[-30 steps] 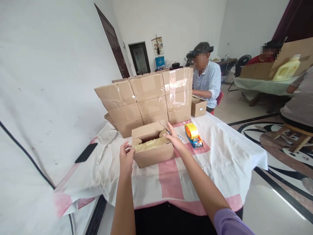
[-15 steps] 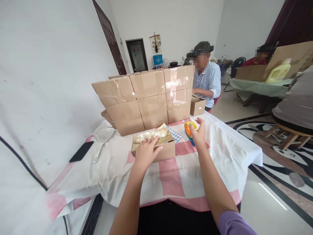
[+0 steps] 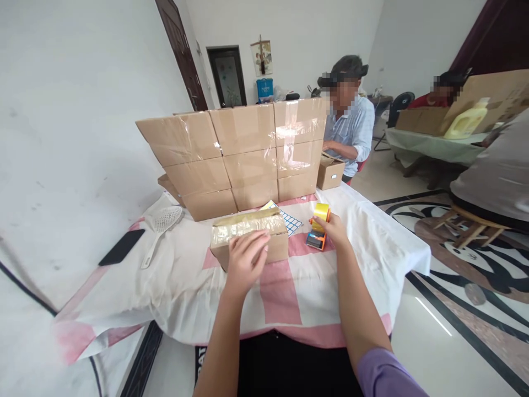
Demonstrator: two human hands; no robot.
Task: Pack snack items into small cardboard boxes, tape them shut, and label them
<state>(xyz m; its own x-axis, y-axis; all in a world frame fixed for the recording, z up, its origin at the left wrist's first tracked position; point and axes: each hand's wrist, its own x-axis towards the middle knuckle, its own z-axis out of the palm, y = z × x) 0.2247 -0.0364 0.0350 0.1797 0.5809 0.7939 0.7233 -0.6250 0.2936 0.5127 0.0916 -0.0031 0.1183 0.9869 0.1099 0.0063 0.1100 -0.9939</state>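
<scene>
A small cardboard box (image 3: 278,249) stands in front of me, and shiny clear tape lies across its top flap. My left hand (image 3: 247,258) is at the near top edge of this box, fingers loosely stretched with nothing in them. To the right of the box, my right hand (image 3: 335,230) grips an orange tape dispenser (image 3: 317,239) with a wide yellow roll on it. The dispenser is upright at the tabletop. Partly behind the box lies a sheet of blue-bordered labels (image 3: 291,222).
A wall of stacked taped boxes (image 3: 252,157) fills the table's far side. On the left lie a white slotted skimmer (image 3: 162,226) and a black phone-like slab (image 3: 122,247). Across the table sits a person (image 3: 351,121) beside another box (image 3: 330,173).
My right hand has turned the tape dispenser upright. My left hand has drawn back from the box's taped top to its near edge. The view has shifted slightly.
</scene>
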